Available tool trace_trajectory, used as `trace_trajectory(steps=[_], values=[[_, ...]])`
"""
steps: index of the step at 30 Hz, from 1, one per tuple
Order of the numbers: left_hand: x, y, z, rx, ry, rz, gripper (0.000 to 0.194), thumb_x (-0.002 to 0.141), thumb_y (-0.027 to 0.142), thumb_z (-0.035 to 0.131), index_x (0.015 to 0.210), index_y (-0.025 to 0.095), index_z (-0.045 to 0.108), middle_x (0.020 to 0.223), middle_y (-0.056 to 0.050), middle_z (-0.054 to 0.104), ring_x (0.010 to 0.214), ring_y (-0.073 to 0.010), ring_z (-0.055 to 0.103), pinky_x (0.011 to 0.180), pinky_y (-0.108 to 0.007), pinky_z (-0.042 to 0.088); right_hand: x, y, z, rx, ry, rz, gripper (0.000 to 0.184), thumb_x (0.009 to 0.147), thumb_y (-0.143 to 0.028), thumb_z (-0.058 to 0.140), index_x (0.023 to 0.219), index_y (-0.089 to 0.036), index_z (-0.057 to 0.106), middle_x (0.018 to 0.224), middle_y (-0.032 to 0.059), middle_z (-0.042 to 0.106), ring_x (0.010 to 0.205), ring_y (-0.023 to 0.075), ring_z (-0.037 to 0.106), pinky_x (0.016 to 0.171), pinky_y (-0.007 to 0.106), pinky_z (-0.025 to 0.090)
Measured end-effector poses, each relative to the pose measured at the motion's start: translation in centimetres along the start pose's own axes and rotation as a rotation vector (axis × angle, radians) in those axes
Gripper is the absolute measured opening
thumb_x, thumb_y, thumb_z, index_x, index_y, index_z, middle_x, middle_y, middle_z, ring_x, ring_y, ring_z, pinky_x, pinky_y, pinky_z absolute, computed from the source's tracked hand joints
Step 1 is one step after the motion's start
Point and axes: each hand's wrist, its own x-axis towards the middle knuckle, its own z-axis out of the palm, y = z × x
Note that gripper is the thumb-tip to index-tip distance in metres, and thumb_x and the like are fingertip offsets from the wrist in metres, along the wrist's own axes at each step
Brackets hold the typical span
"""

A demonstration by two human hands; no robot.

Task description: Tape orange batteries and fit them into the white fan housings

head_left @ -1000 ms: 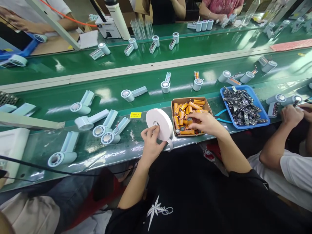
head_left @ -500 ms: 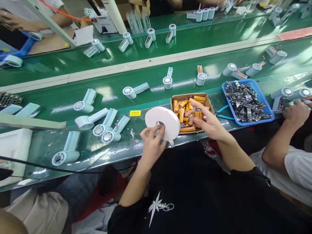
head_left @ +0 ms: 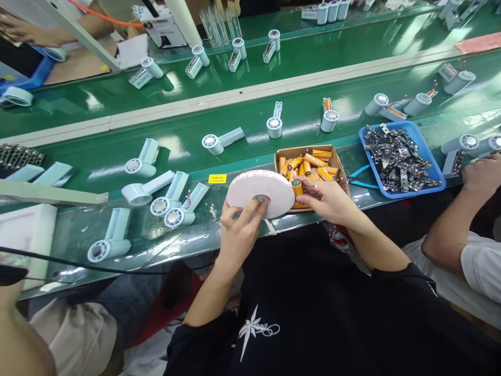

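Observation:
My left hand (head_left: 240, 230) grips a wide white roll of tape (head_left: 248, 190), with fingers in its centre hole and the thumb side at its rim. A loose tape end hangs below the roll near the table edge. Between the fingers and thumb of my right hand (head_left: 329, 198) is an orange battery (head_left: 297, 189), its dark end facing up, close to the right rim of the roll. Beneath and behind it stands a cardboard box (head_left: 341, 166) of loose orange batteries, partly covered by my right hand and the roll.
Right of the box lie blue-handled pliers (head_left: 363, 177) and a blue tray (head_left: 425, 149) of circuit boards. Light-blue fan housings (head_left: 108, 245) lie to the left and along the green conveyor belt (head_left: 180, 125). A co-worker's hand (head_left: 483, 175) is at far right.
My right hand has lifted a battery out of the box and brought it left to the roll. The tape roll has tilted flatter in my left hand. Housings on the near belt have shifted rightward.

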Motion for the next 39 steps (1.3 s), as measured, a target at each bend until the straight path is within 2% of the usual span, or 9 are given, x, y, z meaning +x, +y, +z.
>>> trace_trajectory(steps=[4, 11, 16, 19, 21, 25, 29, 32, 39], values=[[0.2, 0.3, 0.5, -0.06, -0.005, -0.079, 0.064, 0.1, 0.013, 0.069, 0.157, 0.041, 0.066, 0.134, -0.008, 0.077, 0.113, -0.0342, 0.045, 0.129, -0.067, 0.038, 0.3, 0.1, 0.7, 0.179, 0.17, -0.015, 0.05, 0.092, -0.044, 0.084, 0.137, -0.025, 0.079, 0.116, 0.0056, 0.085, 0.115, 0.0313, 0.08, 0.113, 0.053, 0.063], [1.4, 5.5, 1.1, -0.054, 0.1, -0.218, 0.054, 0.093, 0.048, 0.084, 0.139, 0.021, 0.078, 0.116, -0.019, 0.067, 0.127, -0.0433, 0.046, 0.117, -0.07, 0.039, 2.2, -0.2, 6.1, 0.774, 0.599, -0.06, 0.08, 0.092, -0.074, 0.077, 0.157, -0.033, 0.054, 0.153, 0.0121, 0.07, 0.152, 0.0343, 0.061, 0.12, 0.06, 0.061], [-2.5, 5.3, -1.6, -0.338, -0.323, 0.176, 0.052, 0.087, 0.035, 0.083, 0.137, 0.02, 0.075, 0.112, -0.014, 0.072, 0.115, -0.0346, 0.059, 0.104, -0.053, 0.055, 0.9, 3.2, -3.6, 0.582, 0.668, -0.196, 0.053, 0.094, -0.059, 0.082, 0.139, -0.035, 0.069, 0.148, 0.0057, 0.073, 0.147, 0.0314, 0.066, 0.109, 0.047, 0.069], [-4.7, -1.1, -2.2, -0.211, -0.475, 0.014, 0.06, 0.079, 0.036, 0.091, 0.135, 0.021, 0.076, 0.12, -0.015, 0.075, 0.121, -0.0372, 0.059, 0.104, -0.052, 0.058, -0.9, 4.7, -9.3, 0.556, 0.917, -0.359, 0.039, 0.1, -0.047, 0.08, 0.138, -0.044, 0.072, 0.15, -0.0013, 0.071, 0.146, 0.0248, 0.066, 0.111, 0.036, 0.065], [-4.0, -6.0, -1.6, -0.162, -0.506, -0.108, 0.059, 0.079, 0.043, 0.093, 0.133, 0.024, 0.078, 0.123, -0.014, 0.076, 0.124, -0.0374, 0.061, 0.108, -0.053, 0.057, -1.8, 4.9, -9.8, 0.561, 0.92, -0.359, 0.045, 0.099, -0.038, 0.082, 0.141, -0.05, 0.069, 0.147, -0.0035, 0.073, 0.144, 0.0227, 0.068, 0.115, 0.038, 0.064], [5.3, -9.1, 2.1, -0.164, -0.405, -0.178, 0.034, 0.101, 0.049, 0.071, 0.119, 0.023, 0.081, 0.122, -0.012, 0.079, 0.123, -0.032, 0.066, 0.114, -0.047, 0.053, -1.0, 4.2, -6.0, 0.572, 0.75, -0.292, 0.05, 0.098, -0.038, 0.083, 0.142, -0.05, 0.062, 0.138, -0.0029, 0.078, 0.138, 0.0253, 0.073, 0.114, 0.051, 0.065], [20.9, -4.2, 8.6, -0.046, -0.376, -0.198, 0.048, 0.11, 0.05, 0.054, 0.144, 0.02, 0.071, 0.145, -0.015, 0.071, 0.132, -0.0331, 0.064, 0.114, -0.045, 0.051, 2.2, 3.0, -3.0, 0.582, 0.588, -0.215, 0.063, 0.09, -0.055, 0.089, 0.141, -0.038, 0.057, 0.136, 0.0064, 0.081, 0.133, 0.0304, 0.076, 0.106, 0.052, 0.069], [29.9, -0.7, 13.0, 0.075, -0.529, -0.225, 0.067, 0.111, 0.058, 0.048, 0.161, 0.014, 0.057, 0.156, -0.026, 0.062, 0.141, -0.0395, 0.059, 0.113, -0.049, 0.05, 2.9, 2.4, -2.7, 0.652, 0.497, -0.167, 0.068, 0.084, -0.058, 0.093, 0.136, -0.032, 0.056, 0.127, 0.0105, 0.084, 0.122, 0.032, 0.081, 0.102, 0.051, 0.07], [35.1, -1.2, 17.8, 0.018, -0.824, 0.02, 0.04, 0.081, 0.037, 0.081, 0.116, 0.018, 0.085, 0.121, -0.021, 0.081, 0.123, -0.0375, 0.072, 0.111, -0.048, 0.054, -2.7, 4.8, -5.7, 0.615, 0.535, -0.072, 0.056, 0.084, -0.047, 0.097, 0.127, -0.03, 0.066, 0.115, 0.0111, 0.088, 0.104, 0.0322, 0.086, 0.092, 0.049, 0.073]])
